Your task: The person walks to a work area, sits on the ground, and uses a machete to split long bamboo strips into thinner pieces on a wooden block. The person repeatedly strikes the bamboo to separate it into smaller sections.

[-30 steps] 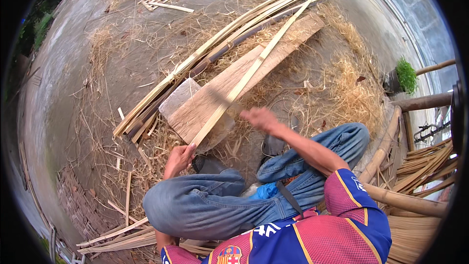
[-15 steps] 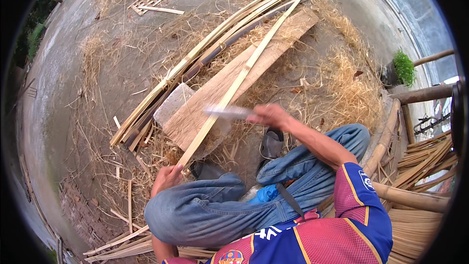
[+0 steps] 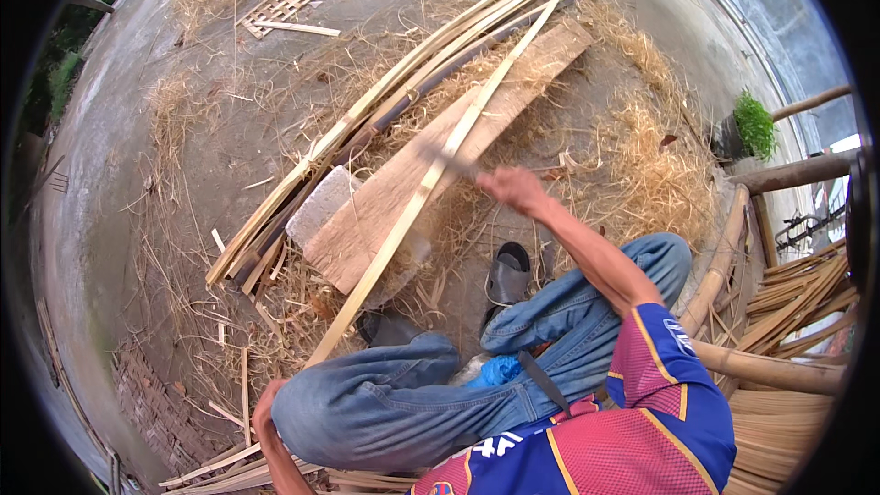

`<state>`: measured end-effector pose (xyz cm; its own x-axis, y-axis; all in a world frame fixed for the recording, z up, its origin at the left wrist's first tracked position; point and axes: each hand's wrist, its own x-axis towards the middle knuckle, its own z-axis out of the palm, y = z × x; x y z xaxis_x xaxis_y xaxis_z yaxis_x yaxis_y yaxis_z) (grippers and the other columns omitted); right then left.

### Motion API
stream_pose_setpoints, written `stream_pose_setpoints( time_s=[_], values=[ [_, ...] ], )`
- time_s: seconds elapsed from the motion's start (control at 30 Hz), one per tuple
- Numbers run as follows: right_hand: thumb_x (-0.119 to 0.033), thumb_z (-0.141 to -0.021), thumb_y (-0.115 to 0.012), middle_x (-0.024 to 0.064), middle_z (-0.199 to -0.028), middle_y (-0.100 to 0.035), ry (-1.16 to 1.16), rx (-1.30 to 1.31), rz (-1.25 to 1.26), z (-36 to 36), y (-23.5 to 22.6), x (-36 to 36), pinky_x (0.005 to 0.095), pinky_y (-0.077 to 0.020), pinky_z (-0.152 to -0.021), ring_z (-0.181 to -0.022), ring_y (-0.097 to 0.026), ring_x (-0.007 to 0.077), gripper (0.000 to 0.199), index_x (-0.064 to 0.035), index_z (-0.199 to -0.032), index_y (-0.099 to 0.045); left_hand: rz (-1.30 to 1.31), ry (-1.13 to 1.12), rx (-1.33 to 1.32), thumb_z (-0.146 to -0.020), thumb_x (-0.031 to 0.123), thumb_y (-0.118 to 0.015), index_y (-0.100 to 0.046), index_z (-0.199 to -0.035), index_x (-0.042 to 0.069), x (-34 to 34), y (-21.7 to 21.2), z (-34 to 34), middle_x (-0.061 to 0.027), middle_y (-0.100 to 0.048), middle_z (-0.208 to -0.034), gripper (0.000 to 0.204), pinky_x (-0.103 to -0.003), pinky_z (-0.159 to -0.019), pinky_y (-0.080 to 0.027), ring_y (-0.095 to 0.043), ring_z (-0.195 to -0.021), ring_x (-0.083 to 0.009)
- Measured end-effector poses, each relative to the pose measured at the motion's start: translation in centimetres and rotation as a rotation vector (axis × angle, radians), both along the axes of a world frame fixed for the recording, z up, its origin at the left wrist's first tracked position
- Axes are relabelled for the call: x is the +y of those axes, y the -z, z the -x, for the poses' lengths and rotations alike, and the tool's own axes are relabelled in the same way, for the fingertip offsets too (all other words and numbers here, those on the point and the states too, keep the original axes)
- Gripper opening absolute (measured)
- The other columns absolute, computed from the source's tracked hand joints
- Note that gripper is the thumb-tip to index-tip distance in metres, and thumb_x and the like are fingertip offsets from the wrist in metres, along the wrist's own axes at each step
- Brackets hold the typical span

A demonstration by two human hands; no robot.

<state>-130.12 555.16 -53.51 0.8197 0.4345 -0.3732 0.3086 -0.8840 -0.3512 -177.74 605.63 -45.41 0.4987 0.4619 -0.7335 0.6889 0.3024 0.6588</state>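
A long pale bamboo strip (image 3: 403, 220) slants across a broad wooden board (image 3: 353, 238). Its near end passes out of sight behind my left knee. My left hand (image 3: 266, 401) is closed beside that knee, in line with the strip; the knee hides its fingertips and the grip itself. My right hand (image 3: 515, 191) is closed round the handle of a knife (image 3: 451, 161). Smeared by motion, the blade crosses the strip around the middle of the board. Whether it touches the strip I cannot tell. The board rests against a pale block (image 3: 321, 206).
Several bamboo strips (image 3: 367, 105) and a dark pole (image 3: 403, 104) lie left of the board. Curly shavings (image 3: 655, 151) litter the ground. A woven lattice piece (image 3: 286, 2) lies at the far left. Bamboo rails (image 3: 770, 368), bundled strips (image 3: 807, 298) and a potted plant (image 3: 753, 128) stand on the right.
My left hand has drawn back toward me, down beside the knee, and the bamboo strip has slid nearer with it. My right hand and knife have moved slightly up and farther away.
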Motion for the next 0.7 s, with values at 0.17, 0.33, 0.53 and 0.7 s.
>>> stream_pose_setpoints(
  time_s=[0.17, 0.33, 0.53, 0.7],
  values=[
    [-0.07, -0.097, -0.037, 0.0247, -0.099, -0.07, 0.257, 0.001, 0.073, -3.6, -1.3, -3.3, 0.0505, -0.0535, -0.083, -0.095, -0.069, 0.0409, 0.075, -0.0014, -0.098, -0.067, 0.025, 0.593, 0.34, -0.094, 0.019, -0.065, -0.065, -0.07, 0.008, 2.8, -4.5, -1.5, 0.0053, -0.052, -0.057, 0.026, -0.025, -0.044, -0.029, -0.043, -0.048, -0.0058],
    [-0.069, -0.098, -0.035, 0.0237, -0.085, -0.07, 0.037, -0.197, -0.045, -1.8, 2.9, -2.0, 0.0505, -0.0541, -0.074, -0.083, -0.069, 0.0391, 0.076, 0.0002, -0.088, -0.066, 0.085, 0.587, 0.469, -0.1, 0.028, -0.059, -0.064, -0.071, 0.008, 3.1, -5.2, -1.2, 0.0036, -0.05, -0.055, 0.036, -0.026, -0.041, -0.024, -0.038, -0.044, -0.0069],
    [-0.068, -0.101, -0.029, 0.0178, -0.075, -0.067, 0.192, -0.142, -0.007, -3.1, 1.0, -0.5, 0.0443, -0.0533, -0.064, -0.071, -0.066, 0.032, 0.077, -0.0022, -0.079, -0.064, 0.136, 0.678, 0.524, -0.104, 0.04, -0.053, -0.063, -0.077, 0.004, 5.9, -3.8, 2.2, -0.0001, -0.052, -0.057, 0.046, -0.026, -0.042, -0.027, -0.04, -0.045, -0.0092],
    [-0.063, -0.103, -0.028, 0.0132, -0.07, -0.062, 0.285, -0.118, 0.021, -4.3, 1.3, -2.1, 0.0371, -0.0512, -0.051, -0.056, -0.063, 0.0258, 0.072, -0.0067, -0.068, -0.055, 0.329, 0.552, 0.541, -0.102, 0.045, -0.056, -0.065, -0.077, 0.003, 8.1, -3.9, 6.1, -0.0031, -0.058, -0.063, 0.05, -0.026, -0.043, -0.029, -0.046, -0.049, -0.0111]
  ],
)
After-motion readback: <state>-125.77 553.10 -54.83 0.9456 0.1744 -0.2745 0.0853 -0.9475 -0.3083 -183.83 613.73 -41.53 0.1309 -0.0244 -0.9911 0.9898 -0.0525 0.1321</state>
